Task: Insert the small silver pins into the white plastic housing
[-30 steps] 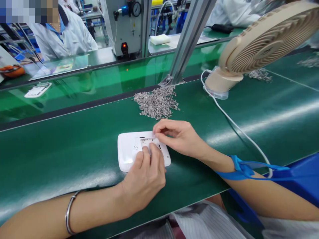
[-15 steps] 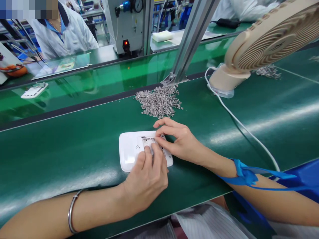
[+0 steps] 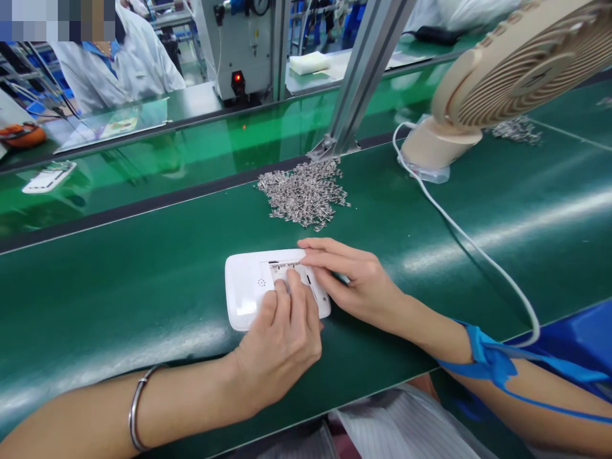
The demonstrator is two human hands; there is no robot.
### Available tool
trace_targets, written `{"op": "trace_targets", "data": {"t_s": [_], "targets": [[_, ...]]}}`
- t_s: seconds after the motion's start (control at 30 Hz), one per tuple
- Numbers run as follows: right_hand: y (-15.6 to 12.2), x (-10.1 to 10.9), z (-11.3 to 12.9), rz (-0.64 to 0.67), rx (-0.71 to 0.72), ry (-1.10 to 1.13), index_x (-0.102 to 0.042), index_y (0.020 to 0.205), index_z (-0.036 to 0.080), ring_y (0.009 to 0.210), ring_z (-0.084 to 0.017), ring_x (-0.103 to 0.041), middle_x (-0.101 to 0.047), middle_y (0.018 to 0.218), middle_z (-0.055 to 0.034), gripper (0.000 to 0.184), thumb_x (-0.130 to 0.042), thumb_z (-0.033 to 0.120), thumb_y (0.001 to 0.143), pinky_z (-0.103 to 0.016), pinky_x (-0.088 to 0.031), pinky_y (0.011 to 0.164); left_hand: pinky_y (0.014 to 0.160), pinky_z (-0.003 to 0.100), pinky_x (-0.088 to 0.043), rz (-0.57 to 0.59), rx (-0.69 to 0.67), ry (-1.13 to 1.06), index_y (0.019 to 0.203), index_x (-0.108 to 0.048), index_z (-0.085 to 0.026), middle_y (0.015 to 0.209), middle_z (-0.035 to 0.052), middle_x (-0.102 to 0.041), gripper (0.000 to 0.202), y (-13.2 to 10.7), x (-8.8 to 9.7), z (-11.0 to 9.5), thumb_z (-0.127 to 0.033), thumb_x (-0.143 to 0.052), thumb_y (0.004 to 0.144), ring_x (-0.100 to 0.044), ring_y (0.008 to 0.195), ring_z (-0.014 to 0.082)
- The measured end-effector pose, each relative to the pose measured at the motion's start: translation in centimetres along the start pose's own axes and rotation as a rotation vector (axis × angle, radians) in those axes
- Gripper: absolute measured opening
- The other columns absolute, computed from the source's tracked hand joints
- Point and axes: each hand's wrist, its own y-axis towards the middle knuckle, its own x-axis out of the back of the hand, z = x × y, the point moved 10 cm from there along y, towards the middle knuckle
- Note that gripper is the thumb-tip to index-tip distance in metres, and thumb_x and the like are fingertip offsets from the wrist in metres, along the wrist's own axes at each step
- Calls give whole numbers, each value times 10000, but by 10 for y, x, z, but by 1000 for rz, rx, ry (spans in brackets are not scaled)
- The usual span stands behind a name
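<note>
A white plastic casing [image 3: 246,290] lies flat on the green belt [image 3: 119,299], with an open recess in its top face. My left hand [image 3: 280,338] rests on the casing's near right part, its fingertips pressing down in the recess. My right hand [image 3: 356,280] lies on the casing's right end, fingers stretched out along its far edge. Whether a small part sits under the fingers is hidden. A heap of small silver metal parts [image 3: 303,191] lies on the belt just beyond the casing.
A beige desk fan [image 3: 482,89] stands at the right with its white cable [image 3: 468,245] running across the belt. A slanted metal post [image 3: 356,83] rises behind the heap. Another white casing [image 3: 48,177] lies far left. A person in a white coat [image 3: 117,64] stands behind.
My right hand's fingers have flattened and stretched along the casing's far edge, from a pinching pose a second ago. The left hand has stayed on the casing.
</note>
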Motion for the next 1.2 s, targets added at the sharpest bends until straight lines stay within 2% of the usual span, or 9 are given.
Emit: {"op": "trace_targets", "data": {"t_s": [0.23,0.4,0.57,0.8,0.87,0.97,1.07,1.13,1.2], "targets": [[-4,-5,9,44,73,-100,-614,899,136,967,-200,-607,-576,1130,-170,212,-425,63,839,-342,-546,818,782,315,-418,-2,-5,0,1178,-552,-22,1188,199,-557,379,-1,1,-2,-258,-412,917,-577,1004,263],[-5,-7,8,62,72,-95,-609,933,166,981,-196,-602,-564,1163,-141,225,-423,76,844,-353,-549,822,805,327,-411,26,-11,-2,1208,-520,-6,1206,213,-539,409,-3,-2,-4,-261,-428,902,-563,1024,277],[-6,-8,8,68,72,-114,-614,929,146,1024,-233,-583,-560,1155,-173,213,-423,93,850,-384,-540,822,825,331,-405,42,-17,1,1213,-506,9,1225,212,-525,426,-3,-4,-4,-265,-420,898,-554,1032,279],[-3,-16,20,123,135,-245,-607,882,168,996,-232,-572,-588,1078,-149,230,-383,117,866,-373,-518,758,819,327,-411,38,-11,8,1208,-516,-5,1207,196,-543,414,-3,-4,-4,-263,-417,900,-563,1014,271],[3,-14,15,87,79,-216,-579,833,174,923,-211,-585,-601,1016,-122,190,-401,113,851,-345,-504,734,807,323,-418,33,-14,15,1209,-517,-4,1184,190,-560,410,-3,-3,-4,-258,-417,903,-570,995,265],[11,-12,-4,46,-91,-110,-518,788,185,758,-174,-565,-597,852,-58,85,-476,113,774,-314,-468,676,792,312,-424,15,-13,31,1183,-537,0,1146,185,-582,393,-2,-1,-5,-256,-412,912,-579,977,256],[16,-16,-16,51,-186,-57,-472,723,188,694,-156,-521,-566,760,-21,80,-503,114,718,-304,-426,664,791,315,-428,26,-11,46,1173,-542,7,1141,199,-579,397,-2,0,-6,-260,-395,918,-578,983,263],[15,-17,-22,20,-234,9,-475,714,186,694,-149,-517,-561,753,-18,60,-506,140,738,-300,-423,669,796,322,-432,44,-33,65,1184,-528,18,1148,218,-568,401,-1,-1,-5,-236,-393,905,-578,979,271],[10,-16,-34,-38,-325,103,-506,751,184,691,-146,-525,-560,752,-20,32,-522,201,773,-293,-434,654,739,323,-447,115,-28,110,1184,-516,48,1045,238,-604,404,1,-7,5,-167,-415,858,-603,885,269]]}}
